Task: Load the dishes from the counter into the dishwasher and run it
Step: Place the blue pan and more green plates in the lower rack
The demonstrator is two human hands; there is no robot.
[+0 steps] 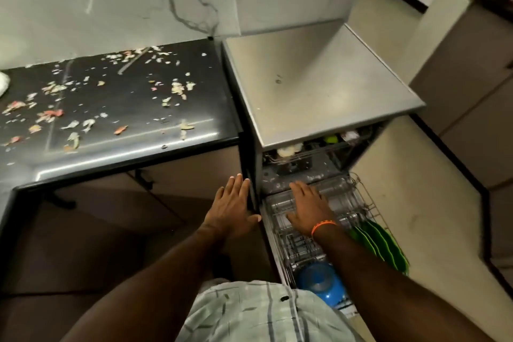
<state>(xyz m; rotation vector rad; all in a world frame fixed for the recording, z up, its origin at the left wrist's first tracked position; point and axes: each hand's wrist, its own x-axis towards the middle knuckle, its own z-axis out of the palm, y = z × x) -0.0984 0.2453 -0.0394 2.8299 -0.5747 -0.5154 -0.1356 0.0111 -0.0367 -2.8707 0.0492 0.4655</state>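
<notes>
Mostly loaded: blue bowl (322,283), green plates (380,244) sit in the pulled-out lower rack (280,233). Right hand (311,208) flat on the rack, left hand (233,205) beside, fingers released. Surface (125,108) holds only scraps; left: push rack in, shut dishwasher (319,86), start.

Both hands, left hand (231,204) and right hand (306,207), lie flat over the pulled-out rack (369,203).

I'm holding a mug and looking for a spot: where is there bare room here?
The dishwasher top is bare, bordered by the wall and the black counter. That counter is strewn with food scraps. The lower rack is crowded.
</notes>
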